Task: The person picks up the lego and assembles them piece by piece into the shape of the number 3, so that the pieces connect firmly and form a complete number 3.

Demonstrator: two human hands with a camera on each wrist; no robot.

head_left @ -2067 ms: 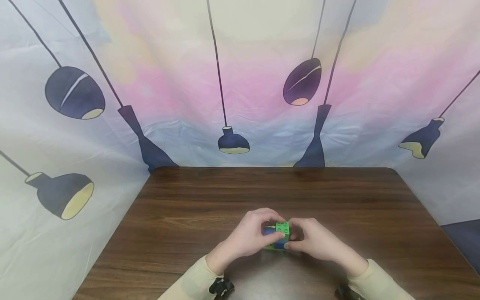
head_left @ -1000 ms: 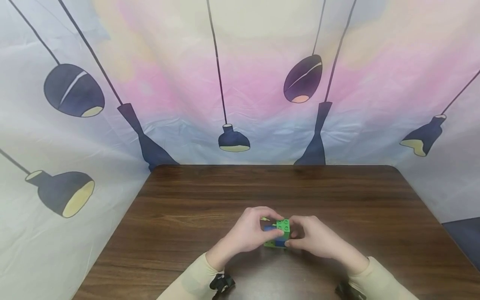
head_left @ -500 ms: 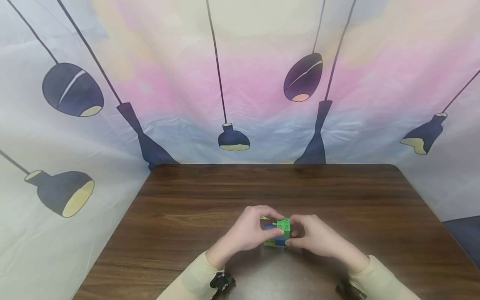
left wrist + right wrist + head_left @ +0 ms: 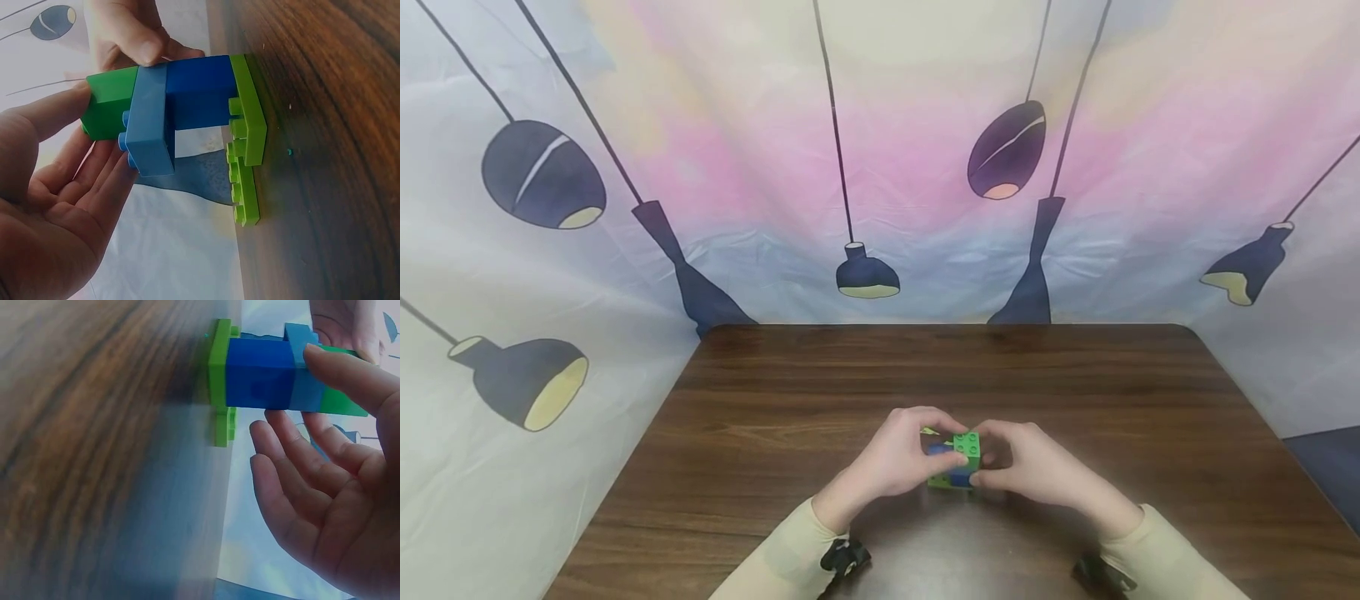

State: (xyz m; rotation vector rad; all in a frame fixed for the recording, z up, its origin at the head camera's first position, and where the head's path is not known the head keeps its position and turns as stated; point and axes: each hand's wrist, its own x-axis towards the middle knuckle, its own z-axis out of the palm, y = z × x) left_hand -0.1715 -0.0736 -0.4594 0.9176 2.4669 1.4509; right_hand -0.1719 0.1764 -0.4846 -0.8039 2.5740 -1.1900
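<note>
Covering brick stack (image 4: 197,94) partly w/ hands (image 4: 891,454); cloth (image 4: 760,150) behind tbl (image 4: 820,367).

In the head view, the left hand (image 4: 891,454) partly hides the light blue brick (image 4: 150,119); below that hand, the sleeve (image 4: 790,550) runs off-frame.
</note>
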